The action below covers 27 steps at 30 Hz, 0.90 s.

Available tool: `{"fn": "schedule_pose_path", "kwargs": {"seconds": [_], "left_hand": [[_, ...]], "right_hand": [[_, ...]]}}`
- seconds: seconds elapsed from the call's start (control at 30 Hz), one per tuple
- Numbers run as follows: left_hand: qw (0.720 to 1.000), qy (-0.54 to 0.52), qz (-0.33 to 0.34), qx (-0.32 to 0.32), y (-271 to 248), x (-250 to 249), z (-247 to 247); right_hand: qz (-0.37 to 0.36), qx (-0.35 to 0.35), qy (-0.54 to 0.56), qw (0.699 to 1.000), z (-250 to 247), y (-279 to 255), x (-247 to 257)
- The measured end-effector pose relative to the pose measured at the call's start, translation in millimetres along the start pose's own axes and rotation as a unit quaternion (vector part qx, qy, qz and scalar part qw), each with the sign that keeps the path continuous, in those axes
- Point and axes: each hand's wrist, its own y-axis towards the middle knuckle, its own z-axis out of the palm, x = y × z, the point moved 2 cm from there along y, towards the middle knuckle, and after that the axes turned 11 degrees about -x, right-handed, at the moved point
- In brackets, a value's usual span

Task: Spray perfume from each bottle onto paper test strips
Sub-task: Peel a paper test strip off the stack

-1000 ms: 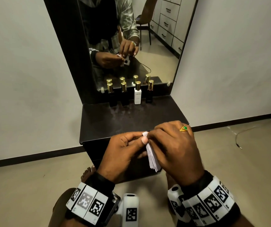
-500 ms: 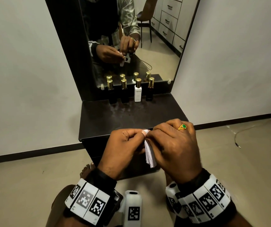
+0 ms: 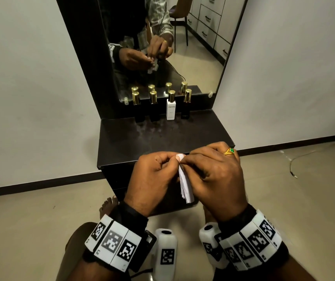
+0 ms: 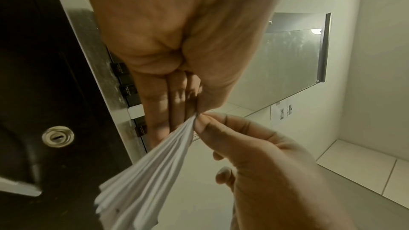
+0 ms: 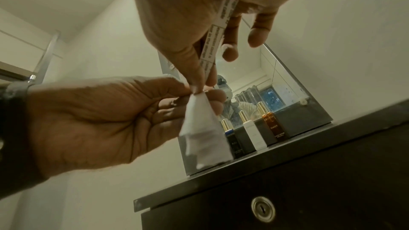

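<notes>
Pinching strip stack [image 3: 185, 183], both hands' fingers [image 3: 179, 159]; right wrist cam alone shows seemingly printed strip [image 5: 212, 41].

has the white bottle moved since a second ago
No. The white bottle stands third from the left in the row at the mirror's base, between the same dark bottle and amber bottle.

Both hands raised together in front of the body, backs up, wrists banded with marker cuffs. Left hand [image 3: 152, 175] has fingers curled in, thumb and forefinger in a pinch grip at the top; right hand [image 3: 213, 173] sits just beside it, touching at the fingertips, thumb and index pinched closed, the other fingers [image 5: 257, 36] loosely bent and spread. Right ring finger wears a gold ring [image 3: 229, 151].
</notes>
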Motion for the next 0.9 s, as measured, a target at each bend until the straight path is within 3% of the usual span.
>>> {"fn": "schedule_pose_path", "kwargs": {"seconds": [0.43,0.57,0.9], "left_hand": [[0.975,-0.153,-0.159,-0.023,0,4,1],[0.982,-0.134,-0.135,-0.013,0,5,-3],[0.998,-0.056,-0.016,-0.014,-8,10,3]], "right_hand": [[0.072,-0.006,0.064,0.995,3,-8,-10],[0.156,-0.005,0.146,0.977,0,-6,-12],[0.23,-0.002,0.169,0.959,3,-8,-11]]}}
